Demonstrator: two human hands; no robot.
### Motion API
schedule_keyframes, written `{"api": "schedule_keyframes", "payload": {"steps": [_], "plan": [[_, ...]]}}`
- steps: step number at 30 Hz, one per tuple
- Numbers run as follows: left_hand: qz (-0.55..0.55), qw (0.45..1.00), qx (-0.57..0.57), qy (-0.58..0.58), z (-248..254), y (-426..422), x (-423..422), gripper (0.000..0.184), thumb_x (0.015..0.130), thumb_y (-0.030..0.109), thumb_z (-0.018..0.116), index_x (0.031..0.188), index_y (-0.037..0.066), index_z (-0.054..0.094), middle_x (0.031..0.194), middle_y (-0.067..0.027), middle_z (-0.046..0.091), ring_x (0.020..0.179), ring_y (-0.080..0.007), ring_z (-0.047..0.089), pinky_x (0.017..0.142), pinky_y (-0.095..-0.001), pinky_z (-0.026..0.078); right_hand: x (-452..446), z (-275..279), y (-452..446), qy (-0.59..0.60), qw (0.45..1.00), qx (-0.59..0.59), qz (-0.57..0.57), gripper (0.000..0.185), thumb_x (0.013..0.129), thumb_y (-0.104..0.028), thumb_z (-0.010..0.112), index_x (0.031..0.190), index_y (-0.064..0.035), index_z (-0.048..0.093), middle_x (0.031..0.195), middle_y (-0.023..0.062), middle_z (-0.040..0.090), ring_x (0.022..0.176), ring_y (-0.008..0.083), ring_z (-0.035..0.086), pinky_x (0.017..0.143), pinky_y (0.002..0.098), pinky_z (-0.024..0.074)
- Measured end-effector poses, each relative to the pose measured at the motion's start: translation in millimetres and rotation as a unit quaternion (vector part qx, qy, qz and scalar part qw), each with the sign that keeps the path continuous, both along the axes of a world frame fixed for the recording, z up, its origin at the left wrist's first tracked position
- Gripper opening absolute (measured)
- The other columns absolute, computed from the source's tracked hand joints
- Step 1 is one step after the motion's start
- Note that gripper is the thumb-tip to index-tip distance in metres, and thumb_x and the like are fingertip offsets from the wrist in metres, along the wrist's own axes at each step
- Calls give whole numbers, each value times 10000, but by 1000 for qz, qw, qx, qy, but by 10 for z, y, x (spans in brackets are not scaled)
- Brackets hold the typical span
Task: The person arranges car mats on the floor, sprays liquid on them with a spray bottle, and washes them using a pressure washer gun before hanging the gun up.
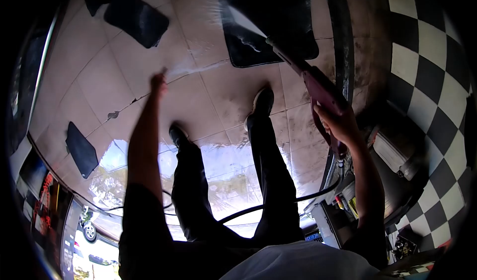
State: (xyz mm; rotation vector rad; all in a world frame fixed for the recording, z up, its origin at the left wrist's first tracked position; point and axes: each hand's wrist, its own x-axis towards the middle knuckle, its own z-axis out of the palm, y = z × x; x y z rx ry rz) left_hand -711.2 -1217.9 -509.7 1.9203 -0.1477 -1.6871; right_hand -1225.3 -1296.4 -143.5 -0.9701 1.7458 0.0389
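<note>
In the head view my right hand [335, 123] is wrapped round the grip of a dark red pressure washer gun [323, 88]. From its nozzle a white fan of water [243, 20] strikes a large black floor mat [293, 11] lying flat on the tiles. The hose [278, 205] runs from the bottom of the gun across in front of my legs. My left hand [158, 85] hangs over the wet tiles, left of that mat and apart from it. It is small and blurred, so its fingers cannot be made out.
Another black mat [136, 20] lies at the upper left, and a smaller one [82, 149] at the left. A dark channel [344, 41] edges the floor before the checkered wall [420, 61]. Equipment [392, 150] stands at the right. Wet tiles [223, 165] reflect light around my shoes.
</note>
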Motion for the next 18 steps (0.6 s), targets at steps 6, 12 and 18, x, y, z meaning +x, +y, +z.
{"api": "schedule_keyframes", "payload": {"steps": [6, 12, 18], "plan": [[-254, 965, -6, -62, 746, 2113, -746, 303, 809, 357, 621, 755, 62, 577, 640, -31, 556, 566, -149, 531, 549, -271, 443, 501, 143, -118, 8, 999, -48, -12, 296, 755, -260, 670, 867, -5, 570, 513, 21, 497, 384, 102, 486, 349, 242, 388], [-346, 924, 17, -160, 2072, 3474, 297, 415, 836, 416, 555, 936, 18, 614, 883, -125, 649, 852, -243, 618, 744, -330, 468, 790, 195, 264, 26, 997, -70, -35, 251, 748, -236, 660, 726, -5, 564, 496, 30, 496, 345, 119, 460, 324, 264, 366], [-361, 923, 130, -2, 3321, 5427, 942, 393, 895, 397, 454, 961, 42, 609, 834, -121, 639, 811, -221, 609, 695, -345, 455, 1010, 403, 806, 71, 991, -91, -71, 225, 744, -198, 626, 741, 14, 550, 478, 46, 485, 339, 143, 468, 327, 288, 368]]}}
